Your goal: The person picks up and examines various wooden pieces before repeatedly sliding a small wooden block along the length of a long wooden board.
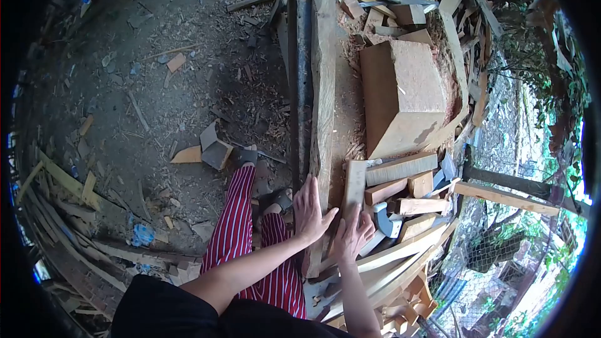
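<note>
My left hand (308, 210) lies on the long rough wooden beam (323, 87), fingers stretched forward and thumb spread to the right, holding nothing. Just right of it, my right hand (352, 235) is at the near end of a narrow wooden block (354, 181). Its thumb is on the left and its fingers reach over the block, hiding that end. Beside the right hand sits a grey-and-white curved tool part (385, 220), whose kind I cannot make out. Several short wood pieces (400, 172) are stacked right of the block.
A large angular wooden block (407, 87) stands on the bench beyond my hands. A dark metal rail (302, 69) runs along the beam's left side. Offcuts (382, 9) crowd the far end. Wood chips and scraps litter the ground (156, 100); wire fencing (494, 256) stands at right.
</note>
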Demonstrator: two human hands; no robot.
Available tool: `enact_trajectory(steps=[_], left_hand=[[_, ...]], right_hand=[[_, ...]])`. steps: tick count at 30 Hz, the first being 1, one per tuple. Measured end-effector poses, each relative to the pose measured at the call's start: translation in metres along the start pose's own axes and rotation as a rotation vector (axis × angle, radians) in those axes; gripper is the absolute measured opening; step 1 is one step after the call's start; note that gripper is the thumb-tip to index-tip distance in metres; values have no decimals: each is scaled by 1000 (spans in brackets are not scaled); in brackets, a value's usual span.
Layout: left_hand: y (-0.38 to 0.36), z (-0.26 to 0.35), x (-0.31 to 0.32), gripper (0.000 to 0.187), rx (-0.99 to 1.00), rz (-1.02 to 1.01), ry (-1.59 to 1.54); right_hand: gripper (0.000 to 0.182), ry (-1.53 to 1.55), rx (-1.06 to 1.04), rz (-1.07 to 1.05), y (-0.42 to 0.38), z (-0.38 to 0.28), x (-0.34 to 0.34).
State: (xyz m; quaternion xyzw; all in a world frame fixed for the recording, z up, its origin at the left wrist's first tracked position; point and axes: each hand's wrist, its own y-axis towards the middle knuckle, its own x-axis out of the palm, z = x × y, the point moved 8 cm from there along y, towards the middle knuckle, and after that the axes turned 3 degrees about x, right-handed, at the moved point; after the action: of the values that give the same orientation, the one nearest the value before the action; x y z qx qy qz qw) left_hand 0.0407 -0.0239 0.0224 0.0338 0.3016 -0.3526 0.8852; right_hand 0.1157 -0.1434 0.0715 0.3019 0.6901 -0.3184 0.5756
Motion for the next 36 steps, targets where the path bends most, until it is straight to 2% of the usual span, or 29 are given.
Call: enact_trajectory(steps=[2, 3, 5, 7, 9, 11, 13, 15, 18, 19, 21, 24, 25, 27, 31, 32, 34, 35, 36], left_hand=[[5, -10, 0, 103, -157, 57, 11], [11, -10, -1, 103, -156, 152, 74], [18, -9, -2, 100, -213, 137, 89], [16, -10, 1, 96, -235, 125, 73], [8, -21, 5, 92, -262, 110, 68], [-16, -41, 27, 85, -241, -21, -125], [-36, -33, 25, 80, -285, -185, -292], [-48, -29, 29, 80, -351, -225, -650], [-34, -22, 15, 85, -474, -281, -913], [-24, -15, 4, 85, -445, -258, -924], [-1, -19, -1, 78, -206, -153, -719], [37, -26, -1, 70, -110, -23, -319], [52, -23, -13, 69, -9, 145, -162], [70, -25, -24, 65, 52, 214, -2], [72, -38, -21, 60, 91, 207, 8], [71, -43, -17, 60, 66, 187, -99], [71, -45, -16, 61, 46, 183, -114], [72, -45, -16, 61, 30, 185, -135], [72, -47, -15, 61, 14, 178, -145]], right_hand=[[65, 0, -39, 67, -14, -10, -3], [65, 56, -54, 4, -22, -16, 2], [64, 416, -23, -166, -45, -25, 23], [64, 559, 120, -181, -69, -27, 39], [65, 596, 161, -192, -84, -25, 42], [69, 444, 205, -217, -94, -17, 35], [74, 405, 192, -189, -101, -13, 24], [78, 526, 297, -315, -110, -7, 24], [82, 424, 204, -204, -90, -17, 9], [83, 406, 189, -169, -83, -22, 6], [82, 435, 157, -119, -60, -32, 9], [83, 499, 163, -46, -22, -56, 13], [84, 501, 166, -37, -12, -63, 15], [85, 498, 151, 3, -6, -72, 30], [85, 425, 144, -35, -8, -73, 51], [85, 429, 148, -45, -10, -70, 49], [81, 381, 29, -128, -4, -67, 44], [81, 382, 29, -124, -3, -61, 38], [78, 281, 4, -16, -4, -54, 25]])
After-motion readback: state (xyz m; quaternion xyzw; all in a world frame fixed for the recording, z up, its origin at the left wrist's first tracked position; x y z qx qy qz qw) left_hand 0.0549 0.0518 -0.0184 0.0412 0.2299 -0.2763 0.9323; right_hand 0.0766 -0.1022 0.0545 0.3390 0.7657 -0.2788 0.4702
